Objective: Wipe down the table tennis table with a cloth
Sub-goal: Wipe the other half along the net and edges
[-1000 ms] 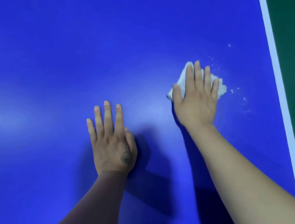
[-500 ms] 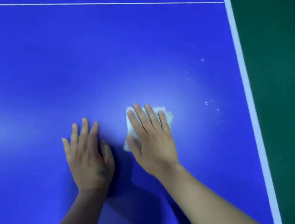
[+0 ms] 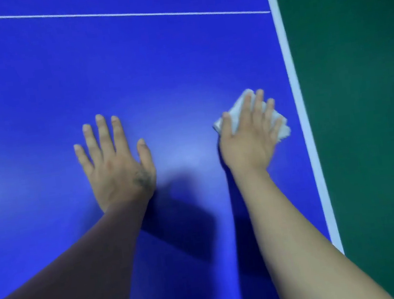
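Blue table (image 3: 156, 67): right hand (image 3: 247, 140) grip spread, pressing cloth (image 3: 281, 126) underneath; left hand (image 3: 116, 166) flat.

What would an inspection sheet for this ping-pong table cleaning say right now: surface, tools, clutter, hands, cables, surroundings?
Surface: blue table, with a thin white line and a white edge stripe.
Job's things: white cloth, crumpled flat near the right edge.
Clutter: nothing seen.
Hands: left hand flat on bare table; right hand pressing the cloth with straight fingers.
Cables: nothing seen.
Surroundings: green floor beyond the edge.
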A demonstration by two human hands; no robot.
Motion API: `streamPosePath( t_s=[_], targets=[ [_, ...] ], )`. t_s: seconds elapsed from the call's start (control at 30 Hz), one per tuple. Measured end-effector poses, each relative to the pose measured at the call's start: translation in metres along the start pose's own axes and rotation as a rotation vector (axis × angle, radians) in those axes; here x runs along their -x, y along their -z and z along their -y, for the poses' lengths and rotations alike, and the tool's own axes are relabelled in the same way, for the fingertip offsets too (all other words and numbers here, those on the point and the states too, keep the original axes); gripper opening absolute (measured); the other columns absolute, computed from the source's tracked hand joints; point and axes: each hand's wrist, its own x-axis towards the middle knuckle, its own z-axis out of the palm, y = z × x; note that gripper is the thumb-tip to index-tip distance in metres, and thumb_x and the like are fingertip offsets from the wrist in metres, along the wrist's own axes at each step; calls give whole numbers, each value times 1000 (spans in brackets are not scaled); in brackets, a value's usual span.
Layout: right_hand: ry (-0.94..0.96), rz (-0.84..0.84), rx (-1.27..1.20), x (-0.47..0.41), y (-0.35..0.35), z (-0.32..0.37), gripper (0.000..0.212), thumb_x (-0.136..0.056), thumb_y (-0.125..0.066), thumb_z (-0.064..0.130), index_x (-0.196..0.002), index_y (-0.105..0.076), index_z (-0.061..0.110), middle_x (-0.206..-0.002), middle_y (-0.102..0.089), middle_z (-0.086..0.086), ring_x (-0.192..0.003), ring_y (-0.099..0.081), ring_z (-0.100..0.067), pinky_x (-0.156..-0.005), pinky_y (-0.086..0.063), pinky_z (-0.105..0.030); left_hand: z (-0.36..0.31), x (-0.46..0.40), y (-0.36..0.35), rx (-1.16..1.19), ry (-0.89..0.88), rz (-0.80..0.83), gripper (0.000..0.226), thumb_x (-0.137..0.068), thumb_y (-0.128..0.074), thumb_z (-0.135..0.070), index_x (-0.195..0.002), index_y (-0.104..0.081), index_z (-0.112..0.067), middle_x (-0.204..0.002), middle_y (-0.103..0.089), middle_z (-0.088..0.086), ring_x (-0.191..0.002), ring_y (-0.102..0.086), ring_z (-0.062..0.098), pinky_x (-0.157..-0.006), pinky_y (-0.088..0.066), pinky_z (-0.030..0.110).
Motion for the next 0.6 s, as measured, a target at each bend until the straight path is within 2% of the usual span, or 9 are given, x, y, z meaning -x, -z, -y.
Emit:
streamPosePath(
  t_s=[0.1,0.2,0.37,0.47,0.6],
  targets=[
    [132,4,-22,-29,-3,46,76,-107,-21,58,-171,-9,21,-179,-2,0,-165,4,-25,-131,4,-55,-4,-2,2,-18,15,16,69,-108,-31,-47,-169,-28,-14,-178,-21,9,-165,-13,34,-133,-8,59],
    [333,5,-28,-7,-7,67,74,-108,-26,57,-171,-14,21,-179,-8,2,-165,-1,-24,-132,0,-54,-5,-3,4,-23,30,25,67,-109,-28,-43,-169,-28,-15,-178,-20,8,-166,-12,33,-133,-9,59],
    [573,94,-44,70,1,21,71,-110,-34,54,-171,-15,22,-178,-11,3,-166,-2,-23,-132,-7,-53,-5,-4,5,-50,35,47,66,-109,-25,-42,-169,-27,-15,-179,-20,8,-166,-12,32,-133,-10,59],
    [482,76,13,72,7,-19,73,-108,-36,55,-171,-16,23,-178,-14,2,-166,-6,-23,-132,-9,-54,-6,-4,6,-48,43,51,66,-109,-24,-42,-170,-27,-15,-179,-20,8,-166,-12,32,-133,-11,59],
    [282,49,26,12,13,-31,73,-108,-24,57,-171,-16,21,-178,-13,0,-165,-6,-26,-132,-5,-55,-7,-5,5,-61,47,78,68,-108,-23,-42,-171,-24,-16,-180,-16,6,-166,-9,30,-133,-10,58]
  ],
)
